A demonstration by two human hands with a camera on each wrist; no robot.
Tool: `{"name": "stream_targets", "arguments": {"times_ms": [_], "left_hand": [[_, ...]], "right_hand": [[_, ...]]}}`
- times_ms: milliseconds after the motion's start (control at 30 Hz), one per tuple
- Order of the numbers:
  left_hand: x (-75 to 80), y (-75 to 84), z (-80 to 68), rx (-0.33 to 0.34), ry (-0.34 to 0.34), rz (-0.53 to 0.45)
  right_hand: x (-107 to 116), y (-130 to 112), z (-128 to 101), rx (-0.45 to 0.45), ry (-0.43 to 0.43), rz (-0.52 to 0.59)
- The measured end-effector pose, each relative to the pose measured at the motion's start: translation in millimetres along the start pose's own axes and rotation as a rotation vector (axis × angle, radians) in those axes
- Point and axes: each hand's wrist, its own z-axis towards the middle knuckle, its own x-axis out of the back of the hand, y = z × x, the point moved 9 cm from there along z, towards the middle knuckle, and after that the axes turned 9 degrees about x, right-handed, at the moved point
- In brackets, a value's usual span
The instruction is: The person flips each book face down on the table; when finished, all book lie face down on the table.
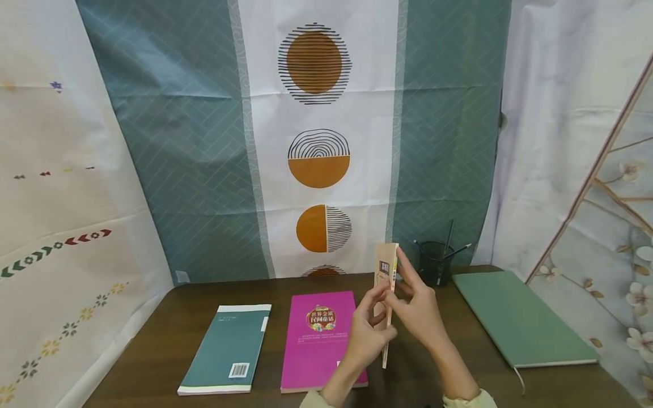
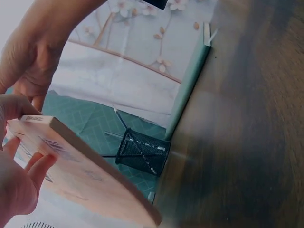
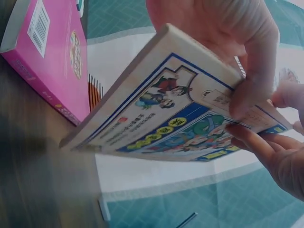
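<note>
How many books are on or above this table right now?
4: a teal paperback at the left, a pink paperback beside it, a beige paperback held upright in both hands, and a green notebook at the right.

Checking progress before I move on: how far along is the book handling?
Looks done: teal book and pink book lie flat, side by side on the table. In hand: left hand and right hand grip a beige book, on edge above the table. Left: setting it down, apparently; green notebook lies apart.
</note>
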Motion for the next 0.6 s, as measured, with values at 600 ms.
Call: {"name": "stream_targets", "arguments": {"times_ms": [600], "left_hand": [[0.4,-10.8,1.0,0.064,0.018,0.050]], "right_hand": [[10.0,3.5,2.3,-0.002,0.172,0.161]]}}
